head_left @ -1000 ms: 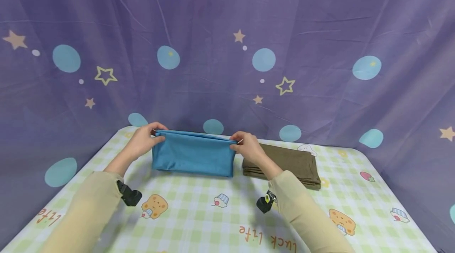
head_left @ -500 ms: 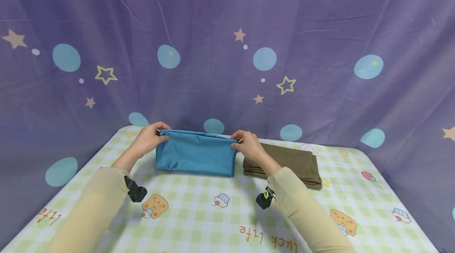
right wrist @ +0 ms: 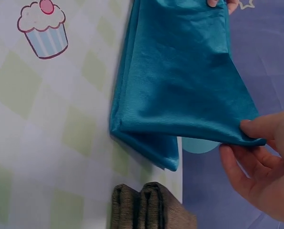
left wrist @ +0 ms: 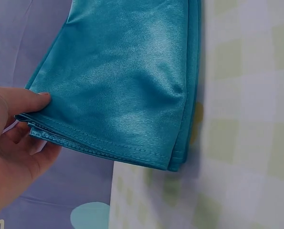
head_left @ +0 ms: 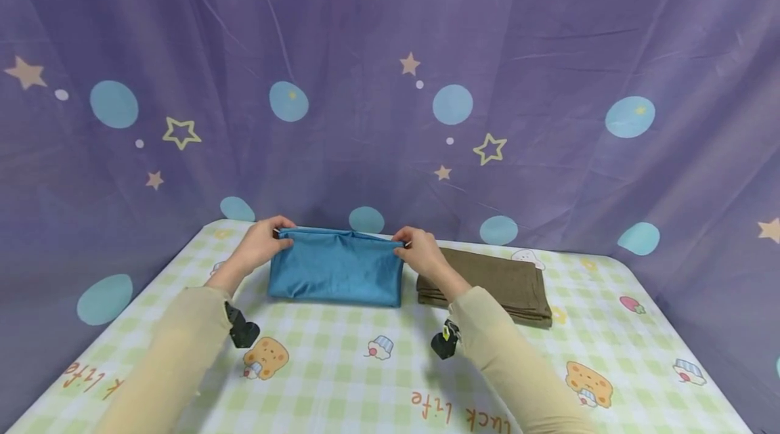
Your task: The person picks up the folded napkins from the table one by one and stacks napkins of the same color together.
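Note:
A shiny blue folded cloth (head_left: 335, 268) is held up by its upper edge near the back of the table. My left hand (head_left: 258, 242) pinches its upper left corner, thumb on the near face; stitched hems of several layers show beside the fingertips in the left wrist view. At the upper right corner, my right hand (head_left: 422, 252) pinches the cloth between thumb and fingers. In the right wrist view, the near layer (right wrist: 180, 86) spreads apart from a layer behind it at the lower end. The cloth's lower edge appears to rest on the table.
To the right of the blue cloth lies a brown folded cloth (head_left: 500, 281), partly behind my right wrist. A green-and-white checked tablecloth (head_left: 329, 366) with printed cartoons covers the table. A purple curtain (head_left: 365, 82) hangs behind its back edge.
My left hand has shifted a little to the right, bringing the blue cloth's left end along. The upper edge now buckles near the middle. The brown cloth stays put.

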A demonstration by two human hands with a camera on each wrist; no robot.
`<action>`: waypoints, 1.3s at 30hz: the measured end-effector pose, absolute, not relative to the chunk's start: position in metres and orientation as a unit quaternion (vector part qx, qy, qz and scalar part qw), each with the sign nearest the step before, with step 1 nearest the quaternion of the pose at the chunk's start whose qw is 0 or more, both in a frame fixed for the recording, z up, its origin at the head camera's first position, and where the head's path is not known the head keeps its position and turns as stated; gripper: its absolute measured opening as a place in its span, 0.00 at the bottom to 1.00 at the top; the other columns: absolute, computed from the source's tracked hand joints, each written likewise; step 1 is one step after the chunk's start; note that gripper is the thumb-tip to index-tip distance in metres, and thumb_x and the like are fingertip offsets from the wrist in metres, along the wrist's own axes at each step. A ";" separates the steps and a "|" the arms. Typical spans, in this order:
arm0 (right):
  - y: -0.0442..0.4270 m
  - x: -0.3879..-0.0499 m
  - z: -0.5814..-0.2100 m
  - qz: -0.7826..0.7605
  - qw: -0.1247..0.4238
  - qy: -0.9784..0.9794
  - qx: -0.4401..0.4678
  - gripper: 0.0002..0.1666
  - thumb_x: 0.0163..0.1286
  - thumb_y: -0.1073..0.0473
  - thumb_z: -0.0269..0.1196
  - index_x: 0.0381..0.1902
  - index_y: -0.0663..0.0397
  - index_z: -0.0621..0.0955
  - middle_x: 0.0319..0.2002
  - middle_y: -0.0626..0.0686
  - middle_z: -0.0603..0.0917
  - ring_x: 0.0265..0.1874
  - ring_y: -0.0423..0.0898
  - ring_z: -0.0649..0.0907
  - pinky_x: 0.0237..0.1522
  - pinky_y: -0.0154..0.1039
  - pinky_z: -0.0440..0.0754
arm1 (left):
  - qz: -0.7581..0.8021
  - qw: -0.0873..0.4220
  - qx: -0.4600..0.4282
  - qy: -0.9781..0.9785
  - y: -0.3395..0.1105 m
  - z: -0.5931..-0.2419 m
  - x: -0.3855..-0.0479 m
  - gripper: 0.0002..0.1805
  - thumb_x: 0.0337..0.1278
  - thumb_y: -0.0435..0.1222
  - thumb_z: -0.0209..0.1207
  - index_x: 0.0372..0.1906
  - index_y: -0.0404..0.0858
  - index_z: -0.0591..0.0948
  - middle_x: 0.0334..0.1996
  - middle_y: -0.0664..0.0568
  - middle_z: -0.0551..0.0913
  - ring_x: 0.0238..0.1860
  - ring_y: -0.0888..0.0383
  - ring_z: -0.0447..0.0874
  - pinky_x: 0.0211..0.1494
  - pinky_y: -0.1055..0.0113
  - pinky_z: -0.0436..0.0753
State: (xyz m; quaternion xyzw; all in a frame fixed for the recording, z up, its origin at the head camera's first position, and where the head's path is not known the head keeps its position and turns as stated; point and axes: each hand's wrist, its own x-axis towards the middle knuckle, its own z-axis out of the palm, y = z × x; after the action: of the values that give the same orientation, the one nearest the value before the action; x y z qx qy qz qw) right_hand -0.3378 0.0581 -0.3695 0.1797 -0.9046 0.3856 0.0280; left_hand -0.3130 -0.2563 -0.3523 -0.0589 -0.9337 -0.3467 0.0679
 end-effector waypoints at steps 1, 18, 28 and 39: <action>0.058 -0.338 -0.371 0.383 0.029 -0.906 0.179 0.10 0.61 0.62 0.62 0.42 0.52 0.81 0.40 0.51 0.82 0.34 0.44 0.81 0.32 0.34 0.79 | -0.346 0.068 -0.059 -0.934 -0.256 -0.354 -0.313 0.13 0.56 0.31 0.56 0.47 0.35 0.77 0.42 0.40 0.78 0.38 0.49 0.74 0.36 0.64 0.74; 0.049 -0.344 -0.389 0.396 0.058 -0.908 0.125 0.11 0.60 0.61 0.61 0.42 0.51 0.81 0.41 0.55 0.80 0.39 0.49 0.81 0.37 0.41 0.78 | -0.325 0.076 -0.058 -0.941 -0.252 -0.367 -0.320 0.13 0.55 0.32 0.56 0.45 0.33 0.77 0.43 0.37 0.79 0.43 0.44 0.76 0.41 0.56 0.76; 0.043 -0.347 -0.397 0.429 0.066 -0.896 0.097 0.12 0.59 0.64 0.62 0.43 0.54 0.81 0.41 0.58 0.80 0.37 0.50 0.81 0.35 0.41 0.79 | -0.311 0.080 -0.085 -0.943 -0.255 -0.376 -0.329 0.13 0.54 0.32 0.57 0.44 0.31 0.77 0.42 0.35 0.79 0.45 0.41 0.76 0.47 0.51 0.74; 0.039 -0.346 -0.399 0.445 0.052 -0.890 0.086 0.16 0.60 0.65 0.60 0.47 0.57 0.78 0.42 0.58 0.79 0.37 0.50 0.79 0.35 0.42 0.78 | -0.307 0.105 -0.060 -0.944 -0.253 -0.385 -0.333 0.12 0.56 0.36 0.57 0.42 0.33 0.79 0.42 0.36 0.79 0.46 0.43 0.75 0.49 0.50 0.72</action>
State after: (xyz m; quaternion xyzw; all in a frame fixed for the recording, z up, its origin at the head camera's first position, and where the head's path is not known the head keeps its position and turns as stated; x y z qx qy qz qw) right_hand -0.3460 0.0394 -0.3986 0.0864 -0.8900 0.4447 0.0519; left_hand -0.3328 -0.2532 -0.3849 -0.0603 -0.9441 -0.3067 0.1052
